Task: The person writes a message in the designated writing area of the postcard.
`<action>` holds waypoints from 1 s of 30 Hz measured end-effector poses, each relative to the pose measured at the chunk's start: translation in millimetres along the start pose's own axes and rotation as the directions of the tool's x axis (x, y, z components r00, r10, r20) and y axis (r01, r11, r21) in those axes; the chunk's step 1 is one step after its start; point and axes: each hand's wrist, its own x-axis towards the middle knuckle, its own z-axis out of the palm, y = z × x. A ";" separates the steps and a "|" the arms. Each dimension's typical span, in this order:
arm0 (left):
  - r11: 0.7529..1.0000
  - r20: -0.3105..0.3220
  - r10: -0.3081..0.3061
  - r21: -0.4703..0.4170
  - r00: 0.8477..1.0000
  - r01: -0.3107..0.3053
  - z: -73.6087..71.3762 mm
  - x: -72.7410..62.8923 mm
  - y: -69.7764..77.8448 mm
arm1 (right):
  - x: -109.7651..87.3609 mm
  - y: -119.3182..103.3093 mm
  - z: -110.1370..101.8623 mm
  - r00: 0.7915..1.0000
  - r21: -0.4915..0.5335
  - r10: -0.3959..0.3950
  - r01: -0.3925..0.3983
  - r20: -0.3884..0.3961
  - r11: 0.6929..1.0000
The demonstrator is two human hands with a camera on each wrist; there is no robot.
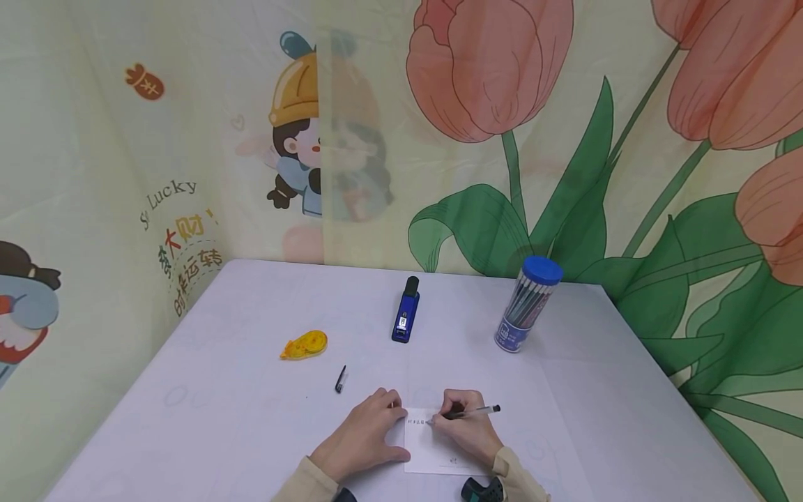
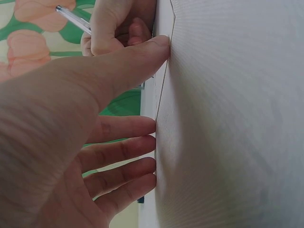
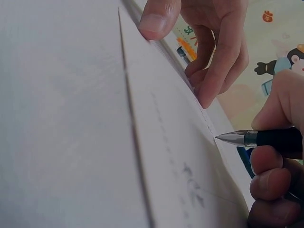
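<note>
My right hand (image 1: 470, 434) pinches a gel pen (image 1: 479, 411) with a clear barrel and black grip. In the right wrist view, the metal tip of the pen (image 3: 232, 138) meets a white card (image 3: 166, 133). A short row of small handwritten characters runs along the upper left of the card (image 1: 439, 450) in the head view. My left hand (image 1: 369, 436) rests at the left edge of the card, thumb and fingers spread. The left wrist view shows the thumb of the left hand (image 2: 114, 71) and its extended fingertips touching down along the card's edge.
Ahead of the left hand lies a black pen cap (image 1: 341, 379), with a yellow correction tape (image 1: 304, 345) beyond it. A narrow dark blue object (image 1: 406, 314) with a black end lies farther back. A blue-lidded tub of pencils (image 1: 525, 307) stands at the back right of the white table (image 1: 207, 404).
</note>
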 end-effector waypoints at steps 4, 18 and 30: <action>1.000 -0.004 0.007 0.002 1.000 -0.007 -0.5 -0.6 0.4 | 0.0 0.0 0.2 1.000 0.001 -0.002 0.002 0.003 1.000; 1.000 -0.011 0.014 0.017 1.000 -0.013 -0.7 0.0 0.2 | -0.2 -2.5 -1.0 0.999 0.014 0.046 -0.046 0.030 0.999; 1.000 0.006 -0.008 0.014 1.000 0.008 0.8 0.3 -0.4 | -0.4 -3.6 -0.1 0.997 0.022 0.078 -0.079 0.025 0.997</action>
